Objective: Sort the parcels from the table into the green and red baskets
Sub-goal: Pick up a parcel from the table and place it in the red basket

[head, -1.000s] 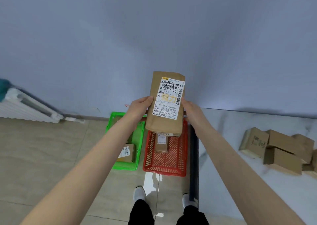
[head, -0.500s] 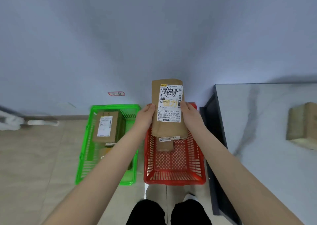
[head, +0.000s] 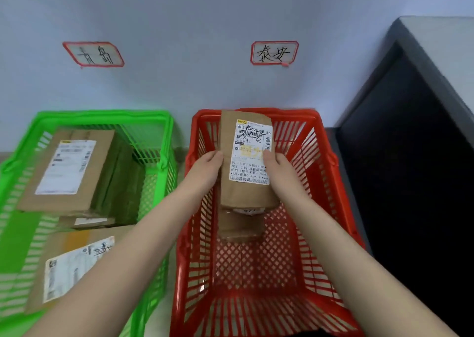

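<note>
Left grip (head: 207,167), right grip (head: 280,168) pinching parcel (head: 247,196) sides

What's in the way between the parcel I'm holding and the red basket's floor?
One smaller parcel lies in the red basket, right under the near end of the held parcel. Nearer you the basket's bottom looks bare, and its top is open.

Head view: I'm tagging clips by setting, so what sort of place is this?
Probably a small parcel-sorting corner, perhaps a courier depot: a labelled brown parcel held over a red basket, more labelled parcels in a green basket, and a handwritten sign on the wall above each basket.
</note>
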